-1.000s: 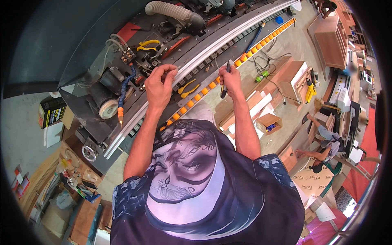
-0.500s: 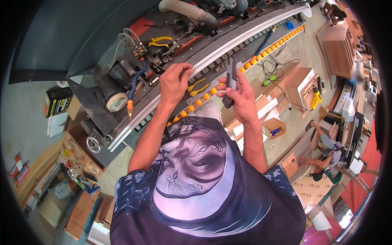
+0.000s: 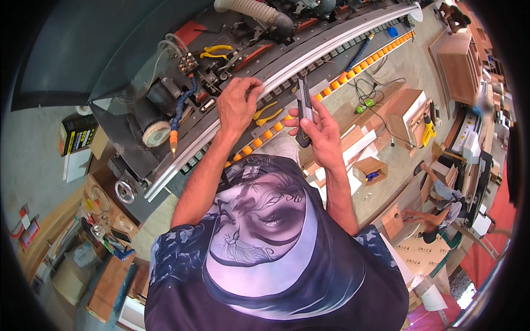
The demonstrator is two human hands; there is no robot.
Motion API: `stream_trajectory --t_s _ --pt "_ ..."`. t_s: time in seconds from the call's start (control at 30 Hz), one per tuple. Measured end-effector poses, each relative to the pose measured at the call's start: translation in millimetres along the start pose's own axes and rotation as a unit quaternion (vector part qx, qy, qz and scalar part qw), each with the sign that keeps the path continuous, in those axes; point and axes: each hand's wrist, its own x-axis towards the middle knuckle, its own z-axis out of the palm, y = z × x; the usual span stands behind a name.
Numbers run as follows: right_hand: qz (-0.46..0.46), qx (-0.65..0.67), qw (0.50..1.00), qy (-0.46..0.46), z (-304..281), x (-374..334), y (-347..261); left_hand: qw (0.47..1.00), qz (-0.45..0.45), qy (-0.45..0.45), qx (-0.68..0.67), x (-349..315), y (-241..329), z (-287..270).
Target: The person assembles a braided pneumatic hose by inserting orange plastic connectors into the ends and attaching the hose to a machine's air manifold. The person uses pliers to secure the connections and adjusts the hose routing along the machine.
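My left hand (image 3: 236, 110) rests at the long silver rail (image 3: 320, 51) of a dark machine. Its fingers are curled and the thumb meets them; whether anything small is pinched there is hidden. In my right hand (image 3: 324, 135) is a grey and black utility knife (image 3: 305, 113), its narrow end pointing up toward the rail. The palm is turned partly up, with the fingers round the handle. Between the two hands, yellow-handled pliers (image 3: 267, 118) lie on the ledge below the rail. A second yellow-handled tool (image 3: 216, 51) lies on the machine bed beyond my left hand.
Orange rollers (image 3: 353, 74) line the machine's near edge. A blue jointed hose with an orange nozzle (image 3: 174, 142) stands left of my left arm, beside a round pale buffing wheel (image 3: 157, 134). Cables (image 3: 375, 94) and wooden boxes (image 3: 406, 110) lie right. Another person (image 3: 441, 212) crouches farther right.
My right hand and the utility knife have shifted slightly left, and the knife leans more to the left at its top. My left hand stays at the rail with its fingers curled.
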Motion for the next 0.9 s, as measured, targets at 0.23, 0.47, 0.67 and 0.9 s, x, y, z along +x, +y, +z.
stream_trajectory --t_s 0.23,0.47,0.67,0.9 --pt "0.008 0.153 0.987 -0.043 6.6 -0.4 -6.7 0.999 0.011 0.049 -0.015 -2.0 -7.7 5.1" --pt "0.016 0.105 0.993 -0.049 8.5 -1.8 -1.8 0.998 0.040 0.053 -0.019 -5.2 -11.3 5.0" --pt "-0.012 0.086 0.996 -0.006 7.7 -1.4 10.9 0.998 0.034 0.035 -0.044 -3.1 -10.7 0.4" --pt "-0.076 -0.076 0.984 0.140 15.7 -1.9 23.3 0.998 0.021 0.015 -0.052 -2.8 -12.1 -1.8"
